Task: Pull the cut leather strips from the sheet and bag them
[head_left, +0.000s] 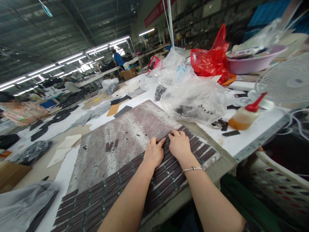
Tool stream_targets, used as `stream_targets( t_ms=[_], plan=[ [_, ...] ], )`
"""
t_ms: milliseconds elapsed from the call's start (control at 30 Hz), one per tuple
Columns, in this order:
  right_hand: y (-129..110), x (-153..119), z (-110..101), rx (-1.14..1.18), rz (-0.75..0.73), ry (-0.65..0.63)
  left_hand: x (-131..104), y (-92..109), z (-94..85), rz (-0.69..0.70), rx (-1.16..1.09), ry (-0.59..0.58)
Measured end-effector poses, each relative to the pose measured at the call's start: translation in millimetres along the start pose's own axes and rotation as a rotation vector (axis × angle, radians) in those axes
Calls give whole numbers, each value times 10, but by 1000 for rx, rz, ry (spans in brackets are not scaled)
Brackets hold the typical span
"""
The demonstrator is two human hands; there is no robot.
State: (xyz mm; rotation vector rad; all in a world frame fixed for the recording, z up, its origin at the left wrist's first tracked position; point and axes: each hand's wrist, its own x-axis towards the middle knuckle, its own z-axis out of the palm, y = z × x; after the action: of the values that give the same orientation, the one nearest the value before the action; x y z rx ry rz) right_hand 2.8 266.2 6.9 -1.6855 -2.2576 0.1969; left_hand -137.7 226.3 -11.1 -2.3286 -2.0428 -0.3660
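Note:
A worn, grey-brown board [135, 122] lies on the table in front of me, with rows of short dark strips [96, 193] laid side by side along its near half. My left hand [154, 153] rests on the upper row, fingers bent and the index finger reaching right onto a dark strip. Close beside it, my right hand [180, 145] has its curled fingertips at the same strip's other end. Both hands look closed on that strip, though the fingers partly hide it. A few loose dark pieces [111, 146] lie farther up the board.
To the right stand a glue bottle [246, 114] with a red nozzle, a white fan [287, 79] and a purple basin [256, 62]. Clear plastic bags [193, 100] and a red bag [211, 58] lie beyond the board. A white basket [282, 177] is below right. Another person [24, 111] sits far left.

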Motion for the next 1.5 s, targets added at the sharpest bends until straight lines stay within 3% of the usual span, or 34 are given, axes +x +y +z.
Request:
stream_targets(
  t_ms=[167, 267, 367, 467, 567, 667, 867, 1033, 1133, 1233, 1333, 1400, 1500],
  plan=[
    [-92, -26, 43, -46, 12, 30, -8, 27, 13, -31, -39, -3],
    [-102, -21, 66, -68, 17, 31, 9, -57, 20, 23, -160, 18],
    [-69, -1, 85, -64, 16, 11, 7, -371, -69, -30, -269, 165],
    [-45, 9, 86, -37, 18, -2, -75, -882, -275, -393, -115, 306],
    [-54, 9, 85, -26, 39, 3, -197, -1411, -461, -700, 145, 87],
    [-68, 14, 102, -10, 54, 34, -275, -1765, -539, -760, 182, -33],
    [-36, 35, 139, 57, 76, 82, -197, -1996, -569, -815, 86, -120],
    [-51, 33, 127, 108, 89, 98, -175, -2109, -577, -935, -54, -71],
    [-59, 42, 80, 172, 117, 123, -169, -2073, -549, -970, -120, 29],
    [-22, 87, 29, 307, 148, 177, -84, -1830, -528, -934, -216, 149],
    [40, 158, 14, 546, 169, 213, 76, -1329, -524, -790, -475, 187],
    [65, 197, 20, 763, 185, 198, 195, -907, -513, -585, -861, 124],
    [69, 226, 25, 1103, 166, 120, 352, -327, -446, -400, -1097, 9]
  ],
)
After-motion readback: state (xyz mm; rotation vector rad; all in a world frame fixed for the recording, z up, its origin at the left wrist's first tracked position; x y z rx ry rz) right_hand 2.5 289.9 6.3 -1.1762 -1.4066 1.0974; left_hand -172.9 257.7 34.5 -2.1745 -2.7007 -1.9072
